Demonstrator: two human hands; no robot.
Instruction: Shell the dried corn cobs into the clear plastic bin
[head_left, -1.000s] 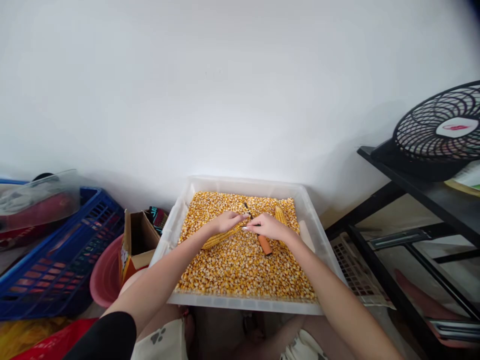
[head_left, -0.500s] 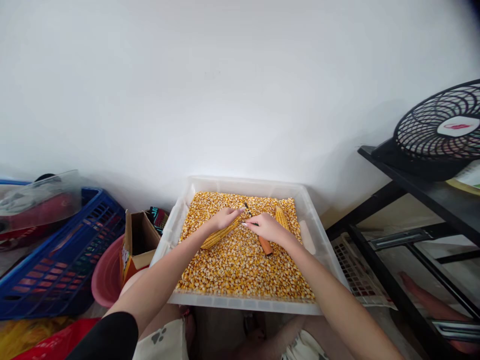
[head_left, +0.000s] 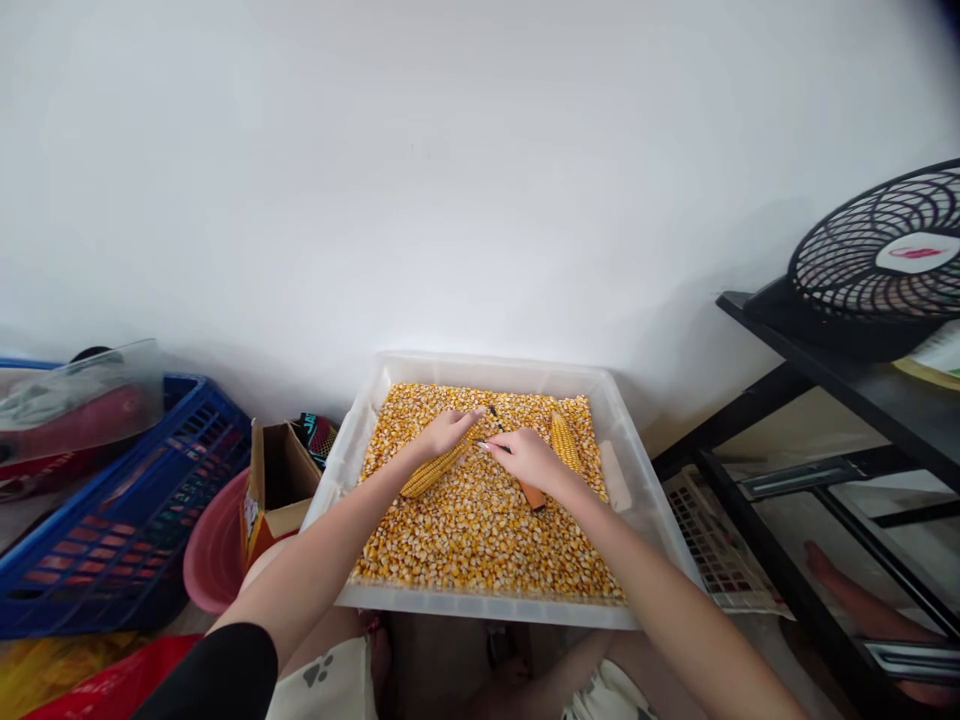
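Note:
My left hand [head_left: 448, 432] lies over the upper part of a yellow corn cob [head_left: 433, 474], its fingers wrapped along the far side. The cob slants across a bed of loose corn kernels [head_left: 480, 550]. My right hand [head_left: 527, 458] is closed near the cob's tip, fingertips pointing left. A small dark, thin shape shows between its fingers, too small to name. Partly hidden under this hand is an orange handle [head_left: 533, 495] with a dark end. A small black piece [head_left: 493, 410] shows just beyond the hands. Another corn cob [head_left: 565, 442] rests right of my right hand.
The kernels fill a translucent plastic bin [head_left: 491, 603] against the white wall. A pale flat piece [head_left: 616, 476] lies at its right side. Left are a cardboard box [head_left: 283, 470], pink basin [head_left: 214, 550] and blue crate [head_left: 112, 540]. A black fan [head_left: 885, 250] stands on a rack at right.
Both hands have shifted slightly leftward, and the right hand has moved a little away from the second cob, which shows more. The cob under my left hand has barely moved.

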